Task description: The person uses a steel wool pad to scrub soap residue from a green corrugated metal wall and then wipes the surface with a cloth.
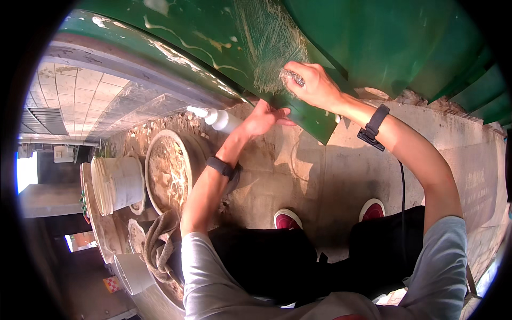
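Note:
A green panel (314,120) slants across the upper part of the view, its surface marked with pale smears and a scrubbed, whitish foamy patch (269,40). My right hand (314,85) is closed around a steel wool scrubber (293,78) and presses it against the panel at the lower end of that patch. At the panel's lower edge, my left hand (264,118) grips the green sheet with the thumb showing in front; its other fingers are partly hidden. Just left of the left wrist lies a white plastic bottle (216,118) with a narrow nozzle.
On the left stand a large round tub (152,176) with a dirty inside, stacked whitish buckets (117,184) and a draped brown cloth (160,245). A tiled pavement (80,88) lies beyond a grey ledge (133,69). My red shoes (288,218) rest on the concrete floor (330,186).

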{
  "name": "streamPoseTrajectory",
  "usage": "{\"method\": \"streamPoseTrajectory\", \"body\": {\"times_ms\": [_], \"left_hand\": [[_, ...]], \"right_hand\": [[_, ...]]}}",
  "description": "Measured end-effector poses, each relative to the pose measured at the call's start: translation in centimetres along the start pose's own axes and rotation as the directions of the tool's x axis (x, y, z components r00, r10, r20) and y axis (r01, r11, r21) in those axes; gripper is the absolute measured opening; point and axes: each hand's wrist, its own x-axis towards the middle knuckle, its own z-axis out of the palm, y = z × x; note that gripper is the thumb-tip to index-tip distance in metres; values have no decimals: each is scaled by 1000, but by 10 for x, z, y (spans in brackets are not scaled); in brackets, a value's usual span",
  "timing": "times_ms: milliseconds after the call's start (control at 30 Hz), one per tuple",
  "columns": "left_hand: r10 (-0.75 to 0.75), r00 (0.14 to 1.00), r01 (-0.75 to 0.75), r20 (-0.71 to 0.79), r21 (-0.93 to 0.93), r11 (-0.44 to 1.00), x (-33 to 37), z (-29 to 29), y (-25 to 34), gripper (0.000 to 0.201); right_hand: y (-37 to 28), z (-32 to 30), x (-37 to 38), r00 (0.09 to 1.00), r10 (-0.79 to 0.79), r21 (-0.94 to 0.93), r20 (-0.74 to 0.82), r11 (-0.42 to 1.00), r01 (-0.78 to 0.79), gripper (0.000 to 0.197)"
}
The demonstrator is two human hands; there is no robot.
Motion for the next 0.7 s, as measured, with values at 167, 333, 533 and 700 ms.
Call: {"method": "streamPoseTrajectory", "body": {"times_ms": [167, 333, 533, 700], "left_hand": [[-9, 1000, 9, -21, -28, 1000, 6, 7, 3, 44], [18, 999, -18, -28, -12, 1000, -7, -4, 0, 44], [-22, 999, 24, 42, -42, 999, 0, 11, 6, 44], [-39, 999, 40, 30, -22, 999, -4, 5, 5, 43]], "right_hand": [[-1, -2, 2, 994, 85, 3, -72, 996, -85, 15], [-7, 13, -7, 993, -39, 27, 113, 999, 36, 19], [37, -35, 23, 958, 96, -134, -270, 982, -137, 23], [32, -31, 24, 953, 158, -55, -259, 983, -178, 25]]}}
